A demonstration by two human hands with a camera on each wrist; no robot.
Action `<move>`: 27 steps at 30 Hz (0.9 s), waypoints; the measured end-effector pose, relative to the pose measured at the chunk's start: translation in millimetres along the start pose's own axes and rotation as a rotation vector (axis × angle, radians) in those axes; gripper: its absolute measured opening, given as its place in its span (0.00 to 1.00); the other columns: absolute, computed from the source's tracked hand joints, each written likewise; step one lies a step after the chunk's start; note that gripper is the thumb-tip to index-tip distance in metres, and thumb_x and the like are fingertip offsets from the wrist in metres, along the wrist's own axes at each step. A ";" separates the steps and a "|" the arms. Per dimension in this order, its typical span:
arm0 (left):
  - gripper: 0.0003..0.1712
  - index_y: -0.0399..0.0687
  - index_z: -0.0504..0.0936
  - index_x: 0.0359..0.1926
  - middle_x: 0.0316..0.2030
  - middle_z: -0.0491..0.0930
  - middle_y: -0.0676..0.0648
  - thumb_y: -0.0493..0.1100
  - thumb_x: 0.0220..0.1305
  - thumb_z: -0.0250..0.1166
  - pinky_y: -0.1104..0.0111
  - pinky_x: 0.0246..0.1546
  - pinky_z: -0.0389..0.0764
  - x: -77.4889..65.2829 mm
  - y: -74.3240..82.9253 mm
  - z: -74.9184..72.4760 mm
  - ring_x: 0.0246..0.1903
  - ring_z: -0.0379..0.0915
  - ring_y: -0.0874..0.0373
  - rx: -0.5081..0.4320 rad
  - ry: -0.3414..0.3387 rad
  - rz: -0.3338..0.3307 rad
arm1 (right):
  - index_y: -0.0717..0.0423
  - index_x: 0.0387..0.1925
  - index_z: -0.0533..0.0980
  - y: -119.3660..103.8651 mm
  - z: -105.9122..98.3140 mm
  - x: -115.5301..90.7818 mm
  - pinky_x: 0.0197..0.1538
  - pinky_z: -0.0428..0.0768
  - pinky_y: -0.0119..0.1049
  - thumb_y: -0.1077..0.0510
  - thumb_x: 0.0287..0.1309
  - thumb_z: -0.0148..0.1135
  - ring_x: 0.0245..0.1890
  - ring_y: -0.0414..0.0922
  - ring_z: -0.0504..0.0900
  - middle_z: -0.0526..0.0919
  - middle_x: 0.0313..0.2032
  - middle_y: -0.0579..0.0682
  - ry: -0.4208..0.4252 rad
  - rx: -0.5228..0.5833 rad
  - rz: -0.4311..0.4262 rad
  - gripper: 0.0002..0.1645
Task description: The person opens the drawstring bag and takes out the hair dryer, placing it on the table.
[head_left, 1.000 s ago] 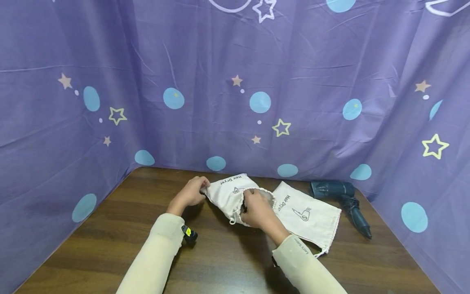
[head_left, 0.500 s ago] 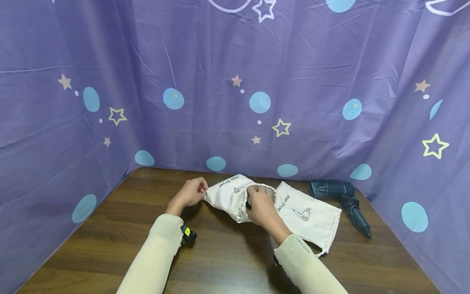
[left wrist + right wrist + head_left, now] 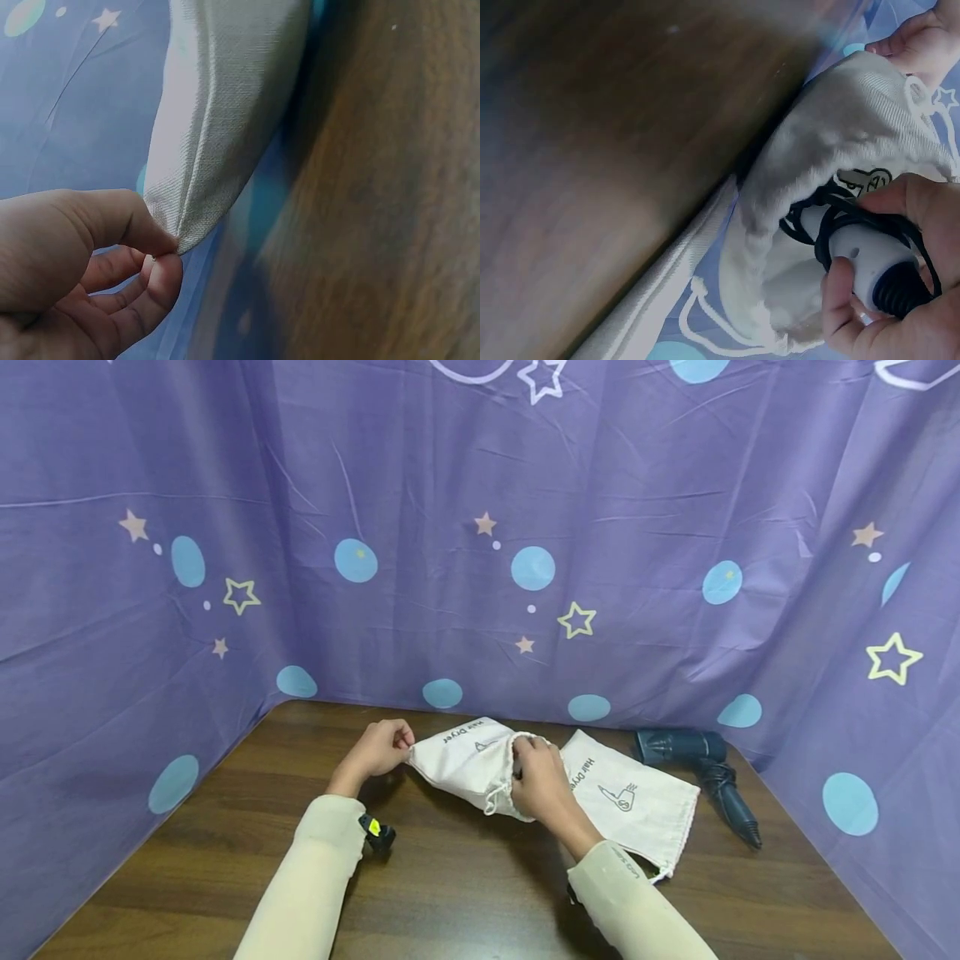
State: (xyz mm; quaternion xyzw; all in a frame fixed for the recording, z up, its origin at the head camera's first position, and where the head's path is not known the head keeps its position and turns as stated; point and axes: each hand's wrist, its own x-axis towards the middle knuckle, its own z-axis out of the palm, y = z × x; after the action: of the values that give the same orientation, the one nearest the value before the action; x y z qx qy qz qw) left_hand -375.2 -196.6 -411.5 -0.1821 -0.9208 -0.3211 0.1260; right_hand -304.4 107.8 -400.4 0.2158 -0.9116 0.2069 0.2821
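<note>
A white drawstring bag [image 3: 457, 768] printed "Hair Dryer" lies tilted at the table's back middle, its mouth toward the right. My left hand [image 3: 375, 750] pinches the bag's closed bottom corner between thumb and finger, as the left wrist view shows up close. At the mouth, my right hand [image 3: 542, 781] grips the light grey handle of a hair dryer [image 3: 866, 259]. A black cord [image 3: 877, 217] is looped around that handle. The dryer's far end is hidden within the bag.
A second white drawstring bag [image 3: 637, 797] lies flat just right of the first. Beyond it, a dark blue hair dryer [image 3: 678, 747] rests with its cord wrapped on its handle. A purple curtain [image 3: 450, 527] hangs behind the wooden table [image 3: 450, 902].
The left hand has shifted slightly left with the pinched corner, drawing the bag straighter. My right hand has moved a little to the right and up with the bag's mouth.
</note>
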 end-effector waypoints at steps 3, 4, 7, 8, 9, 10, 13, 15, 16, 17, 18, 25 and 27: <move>0.07 0.40 0.79 0.30 0.24 0.78 0.50 0.28 0.52 0.68 0.66 0.34 0.74 -0.9 -3.4 -3.5 0.27 0.72 0.59 -0.004 0.002 -0.006 | 0.56 0.35 0.77 4.0 -1.6 -1.7 0.45 0.76 0.55 0.66 0.39 0.70 0.37 0.60 0.79 0.82 0.39 0.60 0.004 0.030 -0.004 0.16; 0.07 0.40 0.79 0.30 0.24 0.78 0.49 0.28 0.52 0.68 0.66 0.34 0.74 -1.3 -4.6 -4.8 0.27 0.72 0.59 -0.002 0.004 -0.011 | 0.56 0.35 0.77 5.5 -2.2 -2.6 0.45 0.76 0.54 0.65 0.39 0.71 0.37 0.59 0.79 0.83 0.40 0.60 0.003 0.039 -0.006 0.17; 0.07 0.40 0.79 0.30 0.24 0.78 0.49 0.28 0.52 0.67 0.66 0.34 0.74 -2.5 -7.6 -8.6 0.27 0.73 0.58 0.015 0.018 -0.037 | 0.55 0.36 0.78 10.1 -4.6 -5.0 0.43 0.76 0.54 0.64 0.39 0.72 0.36 0.59 0.79 0.83 0.40 0.59 -0.007 0.080 -0.021 0.17; 0.07 0.40 0.79 0.30 0.24 0.78 0.49 0.28 0.52 0.67 0.66 0.34 0.73 -2.6 -8.1 -9.6 0.27 0.72 0.58 0.023 0.024 -0.055 | 0.55 0.36 0.78 11.5 -5.4 -5.6 0.43 0.76 0.54 0.63 0.39 0.72 0.36 0.58 0.79 0.83 0.40 0.59 -0.009 0.091 -0.032 0.17; 0.07 0.40 0.79 0.30 0.24 0.78 0.49 0.28 0.51 0.67 0.66 0.34 0.73 -2.7 -8.3 -10.7 0.27 0.72 0.57 0.033 0.028 -0.071 | 0.55 0.36 0.78 12.8 -6.1 -6.1 0.43 0.76 0.54 0.63 0.40 0.72 0.36 0.58 0.79 0.82 0.39 0.58 -0.012 0.102 -0.044 0.17; 0.07 0.40 0.79 0.30 0.24 0.78 0.49 0.27 0.51 0.66 0.65 0.34 0.74 -2.6 -8.2 -11.7 0.28 0.73 0.57 0.040 0.029 -0.082 | 0.55 0.37 0.78 13.9 -6.7 -6.6 0.43 0.76 0.54 0.63 0.40 0.73 0.36 0.58 0.79 0.82 0.39 0.58 -0.013 0.113 -0.057 0.17; 0.12 0.41 0.79 0.33 0.28 0.78 0.47 0.25 0.46 0.66 0.61 0.38 0.75 -1.7 -5.4 -13.4 0.32 0.74 0.53 0.068 -0.016 -0.088 | 0.55 0.38 0.78 16.3 -8.1 -7.7 0.42 0.76 0.54 0.63 0.41 0.73 0.37 0.57 0.79 0.82 0.39 0.57 -0.016 0.133 -0.088 0.18; 0.20 0.41 0.79 0.38 0.35 0.80 0.45 0.24 0.41 0.67 0.58 0.45 0.76 -1.4 -2.8 -14.1 0.39 0.75 0.49 0.081 -0.083 -0.051 | 0.56 0.38 0.78 17.2 -8.2 -7.8 0.41 0.76 0.54 0.63 0.41 0.72 0.37 0.57 0.79 0.82 0.39 0.57 -0.014 0.135 -0.104 0.17; 0.24 0.41 0.79 0.40 0.38 0.80 0.44 0.23 0.38 0.68 0.56 0.48 0.76 -1.4 -1.5 -14.2 0.43 0.76 0.48 0.082 -0.122 -0.027 | 0.56 0.38 0.78 17.7 -7.8 -7.8 0.41 0.76 0.54 0.63 0.41 0.72 0.36 0.57 0.79 0.83 0.39 0.57 -0.011 0.135 -0.110 0.17; 0.27 0.42 0.78 0.42 0.41 0.80 0.43 0.23 0.35 0.69 0.54 0.51 0.76 -1.5 -0.2 -14.4 0.46 0.75 0.47 0.079 -0.160 -0.004 | 0.56 0.37 0.78 17.7 -7.8 -7.8 0.40 0.76 0.54 0.63 0.41 0.72 0.36 0.57 0.79 0.83 0.38 0.58 -0.008 0.135 -0.115 0.17; 0.29 0.42 0.78 0.42 0.42 0.80 0.43 0.23 0.33 0.70 0.54 0.52 0.75 -1.7 0.5 -14.3 0.47 0.75 0.47 0.075 -0.190 0.017 | 0.56 0.37 0.78 17.8 -7.6 -7.5 0.39 0.76 0.54 0.63 0.41 0.71 0.36 0.57 0.79 0.83 0.38 0.57 -0.004 0.134 -0.118 0.17; 0.13 0.46 0.79 0.31 0.29 0.77 0.51 0.27 0.50 0.71 0.64 0.38 0.73 -3.5 -0.9 -11.6 0.32 0.72 0.57 0.048 -0.260 0.103 | 0.56 0.38 0.79 16.9 -8.5 -6.5 0.37 0.76 0.52 0.63 0.41 0.71 0.35 0.56 0.79 0.83 0.38 0.57 -0.003 0.143 -0.122 0.17; 0.11 0.47 0.79 0.30 0.27 0.77 0.53 0.28 0.54 0.69 0.65 0.37 0.74 -4.0 -1.2 -10.8 0.31 0.72 0.59 0.045 -0.256 0.120 | 0.56 0.38 0.79 17.7 -8.0 -6.5 0.37 0.75 0.52 0.63 0.41 0.72 0.35 0.56 0.79 0.83 0.38 0.56 -0.005 0.141 -0.127 0.18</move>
State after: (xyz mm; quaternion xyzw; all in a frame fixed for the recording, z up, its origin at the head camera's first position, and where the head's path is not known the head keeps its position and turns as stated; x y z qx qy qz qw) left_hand -370.9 -205.4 -405.3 -0.2734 -0.9238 -0.2664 0.0305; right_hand -305.2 128.2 -402.8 0.2928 -0.8800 0.2517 0.2766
